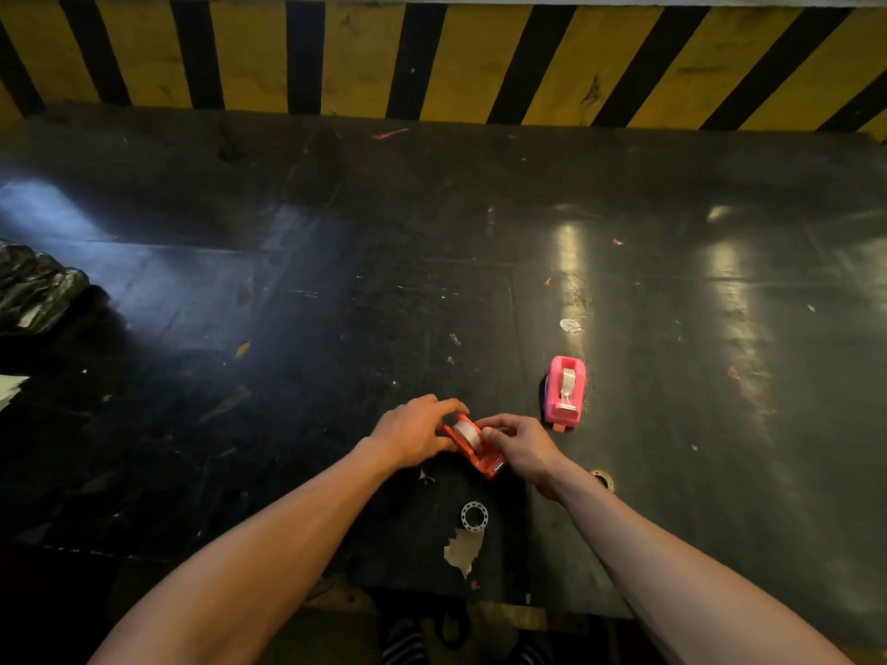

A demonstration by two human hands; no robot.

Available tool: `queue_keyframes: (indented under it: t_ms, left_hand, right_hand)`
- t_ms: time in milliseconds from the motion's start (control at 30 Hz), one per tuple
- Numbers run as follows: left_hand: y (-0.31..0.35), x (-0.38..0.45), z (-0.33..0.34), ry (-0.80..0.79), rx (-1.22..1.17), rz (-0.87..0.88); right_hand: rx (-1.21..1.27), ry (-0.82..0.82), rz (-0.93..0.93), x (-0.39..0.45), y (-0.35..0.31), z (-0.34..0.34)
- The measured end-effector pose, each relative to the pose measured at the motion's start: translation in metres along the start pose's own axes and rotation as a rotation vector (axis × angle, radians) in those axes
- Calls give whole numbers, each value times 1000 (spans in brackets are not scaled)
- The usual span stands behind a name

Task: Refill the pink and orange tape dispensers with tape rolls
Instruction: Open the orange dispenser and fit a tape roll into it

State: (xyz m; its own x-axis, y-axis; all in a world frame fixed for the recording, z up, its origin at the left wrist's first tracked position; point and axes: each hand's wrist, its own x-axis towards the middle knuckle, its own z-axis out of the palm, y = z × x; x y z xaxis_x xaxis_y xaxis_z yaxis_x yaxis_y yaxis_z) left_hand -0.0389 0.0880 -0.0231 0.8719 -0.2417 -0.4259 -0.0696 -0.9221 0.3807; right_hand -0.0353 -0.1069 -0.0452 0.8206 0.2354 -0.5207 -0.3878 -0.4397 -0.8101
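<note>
Workshop: hazard-striped barrier (432, 60), scuffed dark worktop (336, 256)

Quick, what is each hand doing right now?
Left hand: closed on the small orange plastic tape dispenser.
Right hand: closed on the same dispenser's other side.

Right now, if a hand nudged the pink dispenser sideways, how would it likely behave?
The pink dispenser looks small and plastic, so probably light. It sits flat on the glossy tabletop, so it would likely slide rather than roll. It stands narrow and fairly tall, so a high push might tip it.
</note>
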Motion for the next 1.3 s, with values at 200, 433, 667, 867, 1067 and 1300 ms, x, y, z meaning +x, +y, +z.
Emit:
queue_keyframes:
  t_ms: [200,433,667,867,1067,1300]
  left_hand:
    - [-16,12,9,67,20,-51]
    - [-22,15,13,110,-51,55]
    - [-22,18,11,103,-76,33]
    - [-21,19,11,104,-91,25]
    - [-19,17,12,113,-113,11]
    - [-17,13,17,142,-160,-11]
  right_hand:
    - [-163,88,-34,10,-3,11]
    - [-387,178,-172,12,-2,26]
    - [-478,354,-41,8,-17,32]
    - [-353,486,136,12,-33,43]
    - [-413,509,108,6,-40,49]
    - [-398,322,-166,-7,-24,44]
